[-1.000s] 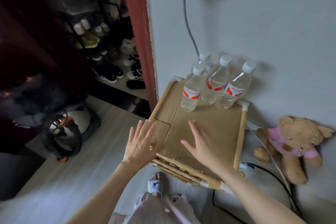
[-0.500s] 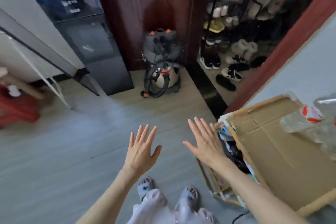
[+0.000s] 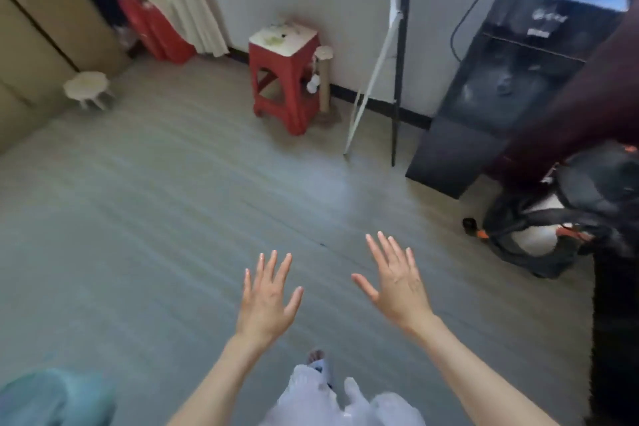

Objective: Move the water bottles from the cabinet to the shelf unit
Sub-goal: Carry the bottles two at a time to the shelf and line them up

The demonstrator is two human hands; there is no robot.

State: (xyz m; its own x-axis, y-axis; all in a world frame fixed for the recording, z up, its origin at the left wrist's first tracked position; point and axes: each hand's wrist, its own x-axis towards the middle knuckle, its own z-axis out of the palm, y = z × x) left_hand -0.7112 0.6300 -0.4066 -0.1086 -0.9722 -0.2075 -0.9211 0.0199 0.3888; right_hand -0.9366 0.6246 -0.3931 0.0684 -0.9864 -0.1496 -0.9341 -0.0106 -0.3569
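Observation:
My left hand [image 3: 268, 297] and my right hand [image 3: 396, 278] are held out in front of me over the grey floor, palms down, fingers spread, with nothing in either. No water bottles, cabinet or shelf unit show in this view. A beige cupboard-like unit [image 3: 38, 34] stands at the far left, blurred.
A red plastic stool [image 3: 283, 79] stands by the back wall. A black water dispenser [image 3: 518, 90] is at the right, with a black vacuum cleaner [image 3: 560, 228] below it. A small white stool [image 3: 88, 88] sits at the left. A thin black pole [image 3: 401, 55] leans at the wall.
My view has swung left, away from the shelf unit with the bottles on it, to the open floor and back wall. Both hands stayed spread and empty.

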